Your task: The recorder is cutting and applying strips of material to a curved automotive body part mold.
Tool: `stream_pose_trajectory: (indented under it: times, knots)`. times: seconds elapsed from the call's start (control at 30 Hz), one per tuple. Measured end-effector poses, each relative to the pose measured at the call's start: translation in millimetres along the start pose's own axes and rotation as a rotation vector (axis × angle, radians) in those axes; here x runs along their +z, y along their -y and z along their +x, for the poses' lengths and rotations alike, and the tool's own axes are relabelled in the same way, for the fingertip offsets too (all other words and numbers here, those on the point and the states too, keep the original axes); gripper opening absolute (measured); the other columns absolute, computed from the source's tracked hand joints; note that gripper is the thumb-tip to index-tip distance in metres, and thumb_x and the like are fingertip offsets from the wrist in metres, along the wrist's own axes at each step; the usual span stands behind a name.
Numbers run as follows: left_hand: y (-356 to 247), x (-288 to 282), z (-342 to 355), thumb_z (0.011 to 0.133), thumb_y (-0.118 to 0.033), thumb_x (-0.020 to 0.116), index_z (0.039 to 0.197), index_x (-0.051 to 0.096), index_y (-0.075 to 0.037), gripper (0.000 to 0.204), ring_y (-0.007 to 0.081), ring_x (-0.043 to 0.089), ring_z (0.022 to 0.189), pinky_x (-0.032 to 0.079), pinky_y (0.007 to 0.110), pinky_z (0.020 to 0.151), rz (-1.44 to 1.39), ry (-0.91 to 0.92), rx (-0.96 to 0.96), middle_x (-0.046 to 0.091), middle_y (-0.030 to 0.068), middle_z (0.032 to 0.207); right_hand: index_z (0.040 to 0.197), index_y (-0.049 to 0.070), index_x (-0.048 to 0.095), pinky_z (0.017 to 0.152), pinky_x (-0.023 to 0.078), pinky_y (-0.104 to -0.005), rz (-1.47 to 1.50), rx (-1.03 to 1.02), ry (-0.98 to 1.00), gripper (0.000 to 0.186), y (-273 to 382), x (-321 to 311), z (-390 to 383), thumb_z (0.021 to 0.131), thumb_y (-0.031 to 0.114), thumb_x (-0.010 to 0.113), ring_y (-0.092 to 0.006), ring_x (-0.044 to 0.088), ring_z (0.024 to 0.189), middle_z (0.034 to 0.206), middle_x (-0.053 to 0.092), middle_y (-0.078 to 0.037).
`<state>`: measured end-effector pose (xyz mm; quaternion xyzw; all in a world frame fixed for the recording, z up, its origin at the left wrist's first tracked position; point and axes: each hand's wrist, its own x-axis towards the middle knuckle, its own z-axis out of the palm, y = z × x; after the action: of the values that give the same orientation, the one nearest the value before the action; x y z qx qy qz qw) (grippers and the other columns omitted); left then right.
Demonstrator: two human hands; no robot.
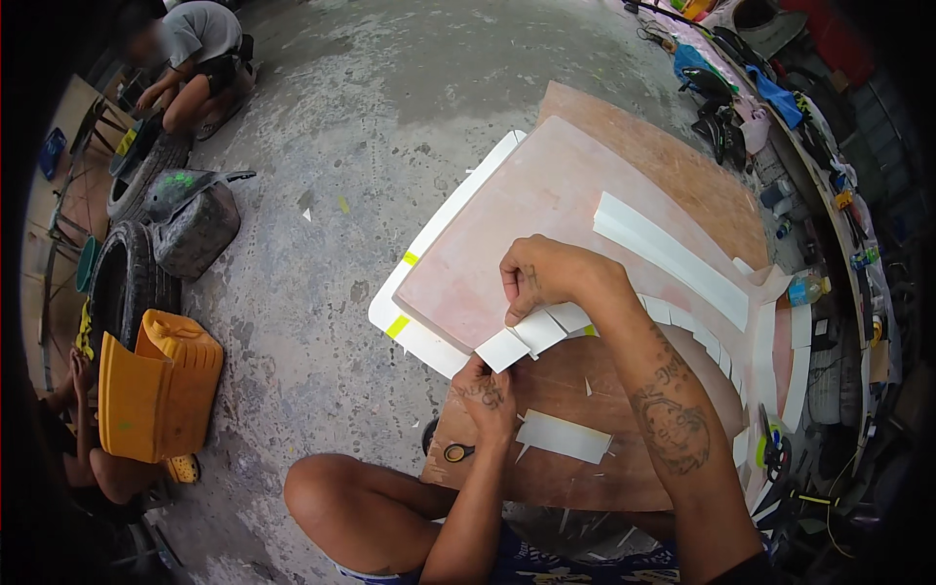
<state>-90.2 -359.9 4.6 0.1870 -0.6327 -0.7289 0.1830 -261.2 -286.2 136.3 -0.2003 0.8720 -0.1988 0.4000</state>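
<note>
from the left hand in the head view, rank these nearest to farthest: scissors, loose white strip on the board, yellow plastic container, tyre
1. Scissors, just below the left hand on the wooden board.
2. Loose white strip, to its right on the board.
3. Yellow plastic container, far left on the concrete floor.
4. Tyre, beyond the container, upper left.

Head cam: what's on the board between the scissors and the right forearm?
A loose white strip lies on the wooden board, between the scissors and the right forearm.

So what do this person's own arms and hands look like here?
Both forearms are bare, with no sleeves, gloves or watch in view. The right forearm carries large dark tattoos, and smaller tattoos mark the back of the left hand and the right hand.
</note>
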Motion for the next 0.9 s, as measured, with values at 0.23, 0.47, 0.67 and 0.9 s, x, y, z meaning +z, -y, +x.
stream_pose_trajectory:
  times: [0.23,0.47,0.67,0.9]
  knots:
    - [-3.8,2.4,4.8,0.093,-0.003,0.052,0.084,0.064,0.006,0.018,0.0116,0.061,0.058,0.047,0.024,0.053,0.141,-0.016,0.076,0.064,0.0071,0.065,0.076,0.000,0.064,0.060,0.049,-0.0320,-0.026,0.027,0.007,0.029,3.5,-1.2,-0.3,0.064,0.015,0.086,-0.0192,0.063,0.066,0.073,0.067,-0.010]
    - [-6.6,3.3,5.9,0.090,0.002,0.050,0.081,0.062,0.005,0.016,0.0117,0.059,0.054,0.045,0.024,0.049,0.180,0.004,0.097,0.062,0.0070,0.062,0.076,0.000,0.064,0.060,0.049,-0.0321,-0.036,-0.016,0.004,0.028,-2.0,0.3,3.6,0.065,0.015,0.085,-0.0196,0.063,0.067,0.074,0.067,-0.010]
    - [12.1,-7.5,8.6,0.088,0.005,0.052,0.075,0.059,0.005,0.014,0.0136,0.059,0.052,0.045,0.028,0.047,0.324,0.091,0.128,0.061,0.0068,0.060,0.077,0.000,0.064,0.060,0.049,-0.0319,-0.043,-0.027,-0.014,0.028,0.1,1.4,2.0,0.065,0.015,0.085,-0.0196,0.063,0.066,0.073,0.067,-0.010]
    - [19.4,-11.3,12.2,0.091,-0.001,0.052,0.077,0.062,0.006,0.019,0.0156,0.061,0.052,0.047,0.028,0.048,0.427,0.105,0.192,0.063,0.0094,0.060,0.082,0.000,0.065,0.065,0.048,-0.0304,-0.006,-0.055,-0.004,0.024,-11.5,-1.3,-2.5,0.076,0.019,0.077,-0.0173,0.061,0.072,0.078,0.066,-0.009]
